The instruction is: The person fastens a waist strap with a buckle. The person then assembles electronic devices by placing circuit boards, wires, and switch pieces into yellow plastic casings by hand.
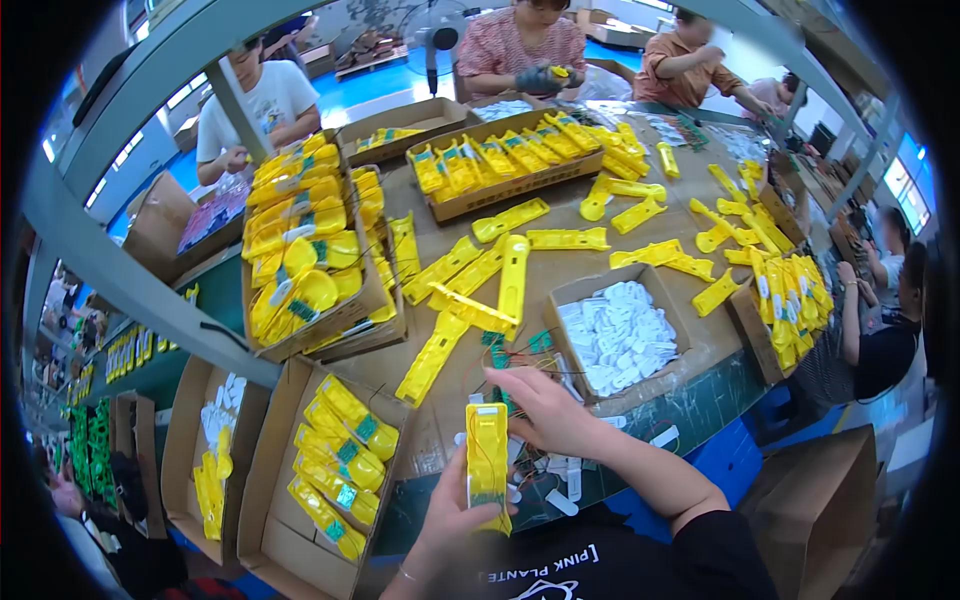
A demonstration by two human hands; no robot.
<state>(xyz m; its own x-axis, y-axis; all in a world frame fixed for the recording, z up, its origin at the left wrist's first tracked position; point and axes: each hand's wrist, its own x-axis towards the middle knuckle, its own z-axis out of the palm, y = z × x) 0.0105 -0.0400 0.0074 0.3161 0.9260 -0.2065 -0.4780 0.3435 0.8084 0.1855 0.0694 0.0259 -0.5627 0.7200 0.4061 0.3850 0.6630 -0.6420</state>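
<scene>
My left hand (448, 522) is closed around a yellow plastic casing (487, 440), held upright in front of my chest. A green circuit board (487, 498) shows in the casing's lower part, and a thin red wire runs along its side. My right hand (548, 408) is just right of the casing's upper end, its fingers stretched to the left and apart. No object shows in it, though its thumb side is partly hidden. Beyond it, several green circuit boards (540, 342) with thin wires lie on the table. Loose white plastic pieces (563, 502) lie near the table's front edge.
A cardboard box (683, 335) of white pieces stands right of centre. Boxes of yellow casings stand at the left (375, 300), the back (510, 190) and the lower left (262, 530). Loose casings (513, 280) cover mid-table. Co-workers (525, 50) sit across; a metal post (150, 290) crosses the left.
</scene>
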